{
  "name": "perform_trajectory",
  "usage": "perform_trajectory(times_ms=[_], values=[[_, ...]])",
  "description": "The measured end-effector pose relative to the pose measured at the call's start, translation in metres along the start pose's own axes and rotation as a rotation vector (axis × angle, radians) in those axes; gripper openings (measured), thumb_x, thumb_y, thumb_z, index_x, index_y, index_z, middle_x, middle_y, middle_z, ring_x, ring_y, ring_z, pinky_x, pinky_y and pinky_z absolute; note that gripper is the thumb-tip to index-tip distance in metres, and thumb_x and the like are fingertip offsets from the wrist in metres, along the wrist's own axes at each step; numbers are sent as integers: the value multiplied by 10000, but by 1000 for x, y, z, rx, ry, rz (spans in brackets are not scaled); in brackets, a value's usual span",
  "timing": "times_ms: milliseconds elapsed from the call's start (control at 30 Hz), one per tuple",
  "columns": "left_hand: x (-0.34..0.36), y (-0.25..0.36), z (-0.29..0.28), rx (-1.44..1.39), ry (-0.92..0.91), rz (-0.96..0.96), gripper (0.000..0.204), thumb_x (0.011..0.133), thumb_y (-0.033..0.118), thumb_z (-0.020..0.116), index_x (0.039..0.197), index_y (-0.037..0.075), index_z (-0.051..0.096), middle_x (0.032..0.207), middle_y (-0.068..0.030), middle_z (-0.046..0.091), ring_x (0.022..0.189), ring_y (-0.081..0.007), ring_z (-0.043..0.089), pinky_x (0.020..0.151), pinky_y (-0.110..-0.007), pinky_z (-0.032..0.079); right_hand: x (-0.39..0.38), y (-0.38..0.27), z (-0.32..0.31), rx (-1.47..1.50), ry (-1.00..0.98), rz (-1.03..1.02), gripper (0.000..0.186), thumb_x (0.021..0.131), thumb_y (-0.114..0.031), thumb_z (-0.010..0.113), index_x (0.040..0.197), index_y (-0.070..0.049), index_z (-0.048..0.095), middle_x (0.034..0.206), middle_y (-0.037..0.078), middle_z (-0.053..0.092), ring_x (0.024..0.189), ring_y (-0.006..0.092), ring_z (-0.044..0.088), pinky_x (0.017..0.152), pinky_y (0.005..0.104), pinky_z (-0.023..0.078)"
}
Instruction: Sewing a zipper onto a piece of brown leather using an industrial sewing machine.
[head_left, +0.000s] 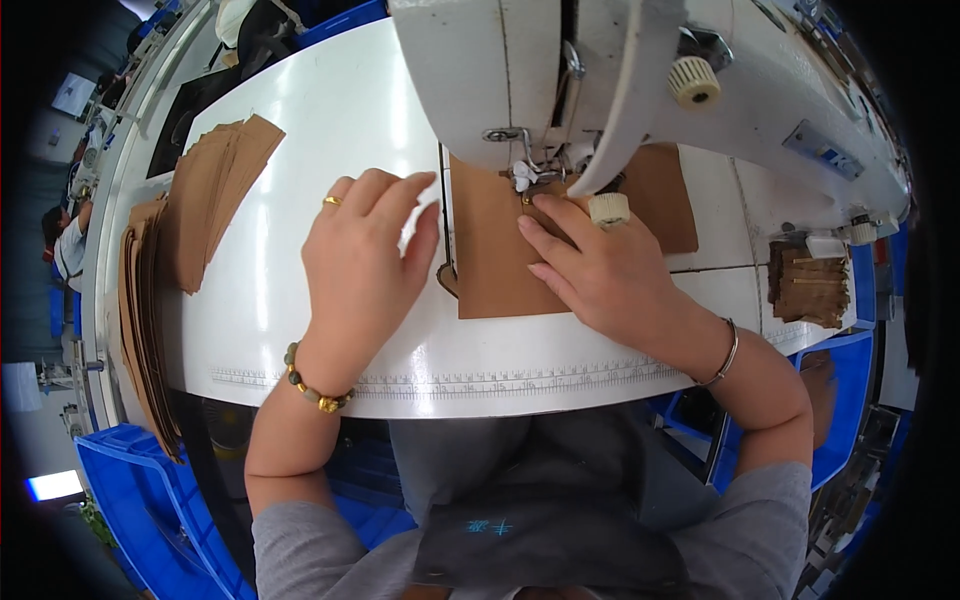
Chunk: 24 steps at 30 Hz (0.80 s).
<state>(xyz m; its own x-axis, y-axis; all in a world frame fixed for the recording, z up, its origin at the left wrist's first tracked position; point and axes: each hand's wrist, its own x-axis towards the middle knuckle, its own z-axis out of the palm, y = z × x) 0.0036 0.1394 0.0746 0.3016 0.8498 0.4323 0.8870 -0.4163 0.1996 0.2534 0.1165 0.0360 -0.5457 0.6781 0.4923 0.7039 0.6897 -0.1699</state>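
A flat brown piece of fabric or leather (495,275) lies on the white table, partly under the presser foot (524,178) of a white sewing machine (455,85). My right hand (610,260) rests on this piece with its fingers stretched out, the fingertips close to the presser foot. My left hand (365,240) is left of the piece, apparently above the table. Its thumb and fingers are apart, and nothing shows between them. The machine head hides part of the brown piece.
Brown pieces (215,195) lie fanned at the left, beside another stack (145,320) overhanging the table edge. Small brown strips (812,285) are stacked at the right. Blue bins (150,500) stand below the table. A printed ruler (480,385) follows its front edge. Another person (72,240) sits far left.
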Motion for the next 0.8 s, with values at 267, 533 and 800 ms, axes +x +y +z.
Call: perform_trajectory(times_ms=[267, 533, 800], values=[[-14, 20, 28, -210, -235, 327, 594, 819, 338, 850, 1318, 48, 709, 1335, -97, 702, 1298, -304, 640, 1039, -420, 526, -5, 4, 7, -10, 33, -17, 340, 846, -243, 798, 1116, -38, 764, 1037, 93, 701, 1034, 271, 663, 970, 430, 535], [-13, 19, 28, -188, -234, 348, 605, 785, 369, 848, 1281, 40, 739, 1316, -92, 713, 1267, -300, 656, 1039, -421, 527, -6, 3, 7, -59, 40, -22, 331, 857, -252, 791, 1117, -50, 771, 1074, 92, 723, 1133, 270, 673, 1038, 456, 522], [-3, 16, 35, -158, -170, 378, 573, 799, 376, 835, 1244, 22, 756, 1299, -105, 718, 1254, -310, 661, 1049, -425, 523, -2, 9, 12, -89, 30, 14, 307, 863, -262, 787, 1100, -67, 775, 1054, 81, 719, 1125, 261, 668, 1037, 452, 517]])
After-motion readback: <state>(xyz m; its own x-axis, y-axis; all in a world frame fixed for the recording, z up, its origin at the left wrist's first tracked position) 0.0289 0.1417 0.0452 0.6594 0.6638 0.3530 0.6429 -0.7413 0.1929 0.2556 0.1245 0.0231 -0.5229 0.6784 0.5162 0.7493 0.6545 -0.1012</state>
